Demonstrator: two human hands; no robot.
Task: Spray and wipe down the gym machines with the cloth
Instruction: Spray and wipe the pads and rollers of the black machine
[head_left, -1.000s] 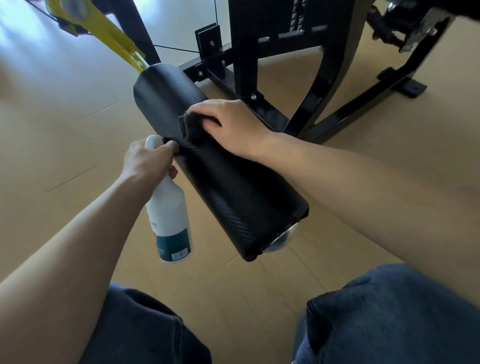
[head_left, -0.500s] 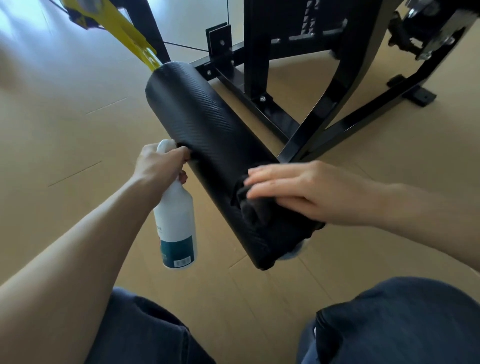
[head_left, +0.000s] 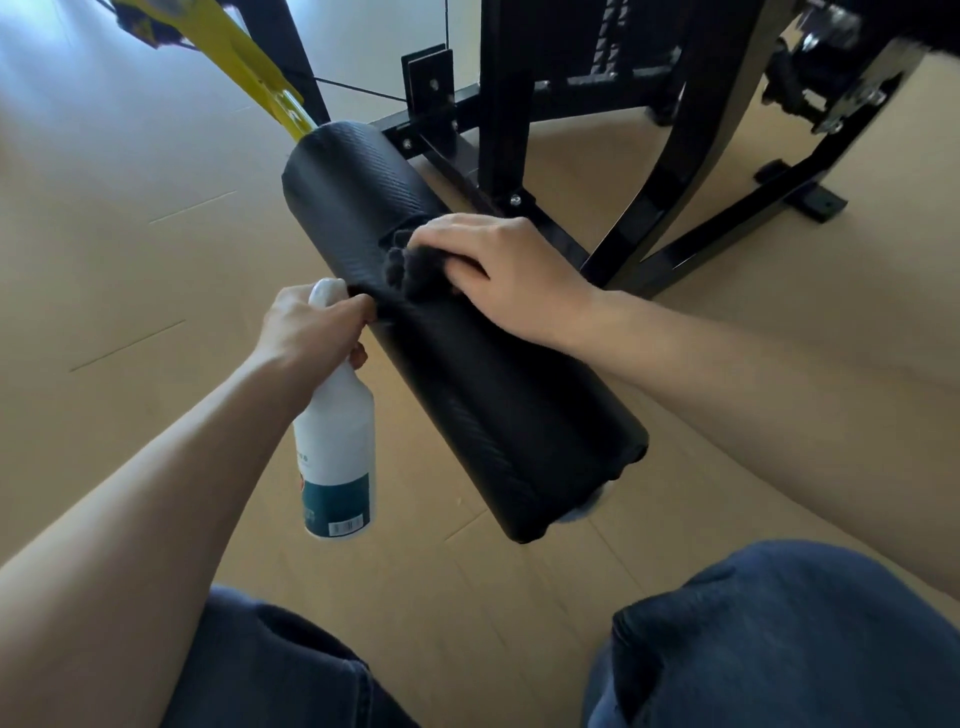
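A long black roller pad (head_left: 483, 395) of the gym machine runs diagonally across the middle of the view. My right hand (head_left: 498, 275) lies on its upper half and holds a bunched black cloth (head_left: 415, 265) against the pad. Just left of the pad, my left hand (head_left: 317, 327) grips the neck of a white spray bottle (head_left: 337, 447) with a teal label. The bottle hangs upright beside the pad, and its nozzle is hidden behind my fingers.
The pad's far end joins a yellow arm (head_left: 244, 62). The machine's black steel frame (head_left: 685, 171) and floor feet (head_left: 810, 202) stand behind and to the right. Tan wooden floor (head_left: 130, 270) spreads to the left. My knees in dark blue trousers (head_left: 779, 639) fill the bottom.
My right hand slid the cloth down to the pad's near end, then back up to its upper half. The left hand with the bottle barely moved.
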